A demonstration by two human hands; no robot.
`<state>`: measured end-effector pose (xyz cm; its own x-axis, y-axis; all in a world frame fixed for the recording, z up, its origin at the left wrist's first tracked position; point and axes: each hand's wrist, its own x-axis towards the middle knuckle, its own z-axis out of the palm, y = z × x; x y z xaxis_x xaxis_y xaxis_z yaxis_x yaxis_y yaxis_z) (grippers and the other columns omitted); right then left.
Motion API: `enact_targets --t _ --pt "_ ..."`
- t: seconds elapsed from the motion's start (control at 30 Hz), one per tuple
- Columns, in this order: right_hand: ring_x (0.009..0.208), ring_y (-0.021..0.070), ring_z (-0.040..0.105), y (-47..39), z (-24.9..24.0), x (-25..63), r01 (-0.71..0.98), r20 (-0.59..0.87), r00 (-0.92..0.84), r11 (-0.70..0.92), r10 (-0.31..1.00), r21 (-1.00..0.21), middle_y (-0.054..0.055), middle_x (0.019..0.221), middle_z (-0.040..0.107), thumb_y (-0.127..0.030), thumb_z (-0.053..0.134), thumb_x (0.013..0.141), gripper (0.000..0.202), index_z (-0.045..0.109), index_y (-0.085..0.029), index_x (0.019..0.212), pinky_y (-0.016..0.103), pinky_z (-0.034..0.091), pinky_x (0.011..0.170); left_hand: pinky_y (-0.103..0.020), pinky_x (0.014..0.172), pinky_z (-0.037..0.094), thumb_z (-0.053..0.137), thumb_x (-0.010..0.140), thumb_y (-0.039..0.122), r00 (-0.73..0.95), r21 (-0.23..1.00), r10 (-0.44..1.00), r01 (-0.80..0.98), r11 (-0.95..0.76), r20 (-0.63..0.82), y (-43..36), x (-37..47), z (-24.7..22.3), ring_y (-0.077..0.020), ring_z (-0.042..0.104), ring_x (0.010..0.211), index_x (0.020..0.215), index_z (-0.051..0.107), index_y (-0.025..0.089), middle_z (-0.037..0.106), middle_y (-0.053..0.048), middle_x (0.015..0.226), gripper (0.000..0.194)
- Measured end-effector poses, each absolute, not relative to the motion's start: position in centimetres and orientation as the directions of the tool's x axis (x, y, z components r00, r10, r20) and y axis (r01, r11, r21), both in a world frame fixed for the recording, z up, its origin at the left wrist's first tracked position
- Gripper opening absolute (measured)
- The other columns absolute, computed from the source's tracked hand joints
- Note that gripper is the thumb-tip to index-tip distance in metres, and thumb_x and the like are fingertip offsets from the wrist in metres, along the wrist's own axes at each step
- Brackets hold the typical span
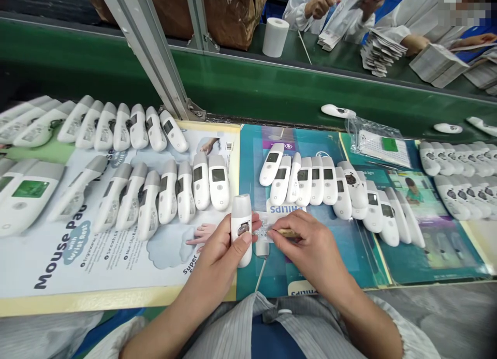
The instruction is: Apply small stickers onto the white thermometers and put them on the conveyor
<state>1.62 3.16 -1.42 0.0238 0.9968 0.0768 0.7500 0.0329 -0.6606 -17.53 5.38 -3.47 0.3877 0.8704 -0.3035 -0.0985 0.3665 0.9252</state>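
Note:
My left hand [217, 250] is closed around a white handheld thermometer [241, 224] with a grey tip, held upright with its dark oval opening towards me. Between finger and thumb, my right hand [314, 240] pinches a thin tan tool [286, 232], its point hidden by the fingers. Just below that tool is a small pale sheet with rows of dots [262, 230], between both hands. Similar thermometers with dark screens [305, 180] stand in a row beyond my right hand, and more [169, 191] lie beyond my left.
Printed cardboard sheets [135, 266] cover the bench. A clear bag with a white dotted sheet [382, 147] lies at the back right, near more thermometer bodies [462, 193]. A metal post [155, 48] rises at the back. Across the green belt [248, 85], co-workers handle stacked papers [382, 51].

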Motion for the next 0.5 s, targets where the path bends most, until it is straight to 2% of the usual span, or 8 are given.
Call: enact_targets --t 0.1,0.17,0.23,0.33,0.4,0.5 --pt "0.064 0.0115 0.060 3.3 0.8 2.4 0.642 0.134 0.006 0.100 0.991 -0.761 -0.001 0.075 0.064 -0.023 0.073 0.087 0.007 0.073 -0.024 0.080 0.022 0.045 0.053 -0.033 0.078 0.055 0.053 0.097 0.046 0.402 0.963 0.876 0.160 0.218 -0.265 6.0 -18.1 -2.4 -0.0226 0.070 0.085 0.138 0.055 0.025 0.075 -0.002 0.090 0.045" --pt "0.066 0.0114 0.061 3.4 2.7 2.6 0.621 0.169 -0.031 0.152 0.985 -0.769 0.000 0.078 0.065 -0.023 0.072 0.088 0.004 0.073 -0.025 0.084 0.020 0.045 0.050 -0.032 0.074 0.053 0.053 0.096 0.044 0.413 0.946 0.883 0.308 0.096 -0.224 6.4 -18.4 -1.5 -0.0243 0.069 0.088 0.142 0.050 0.027 0.075 -0.002 0.092 0.049" --pt "0.069 0.0117 0.062 3.5 4.2 2.5 0.620 0.170 -0.087 0.187 0.982 -0.762 0.001 0.081 0.064 -0.021 0.070 0.089 0.006 0.074 -0.025 0.087 0.018 0.044 0.047 -0.030 0.070 0.050 0.053 0.095 0.040 0.439 0.916 0.878 0.401 -0.002 -0.191 6.8 -18.4 -0.8 -0.0249 0.068 0.094 0.130 0.057 0.028 0.075 -0.002 0.101 0.037" --pt "0.071 0.0119 0.064 3.9 5.2 1.8 0.617 0.140 -0.181 0.223 0.974 -0.755 0.002 0.085 0.063 -0.021 0.070 0.089 0.006 0.075 -0.024 0.087 0.019 0.047 0.050 -0.027 0.064 0.046 0.054 0.092 0.030 0.502 0.905 0.849 0.419 -0.074 -0.163 6.9 -18.3 -0.1 -0.0207 0.068 0.085 0.104 0.065 0.028 0.074 0.003 0.092 0.016" --pt "0.074 0.0123 0.066 4.2 5.1 1.3 0.605 0.115 -0.227 0.233 0.967 -0.761 0.003 0.090 0.064 -0.020 0.069 0.089 0.006 0.074 -0.023 0.087 0.020 0.050 0.056 -0.026 0.066 0.045 0.055 0.088 0.023 0.507 0.915 0.849 0.396 -0.080 -0.145 6.8 -18.3 0.1 -0.0178 0.066 0.080 0.102 0.066 0.028 0.073 0.005 0.090 0.018" --pt "0.079 0.0129 0.067 4.5 4.8 0.8 0.594 0.095 -0.259 0.236 0.961 -0.769 0.003 0.092 0.067 -0.017 0.067 0.089 0.009 0.073 -0.023 0.087 0.020 0.051 0.062 -0.027 0.073 0.045 0.055 0.083 0.017 0.498 0.926 0.863 0.361 -0.112 -0.089 6.7 -18.2 0.1 -0.0171 0.065 0.085 0.101 0.066 0.027 0.072 0.004 0.096 0.023"
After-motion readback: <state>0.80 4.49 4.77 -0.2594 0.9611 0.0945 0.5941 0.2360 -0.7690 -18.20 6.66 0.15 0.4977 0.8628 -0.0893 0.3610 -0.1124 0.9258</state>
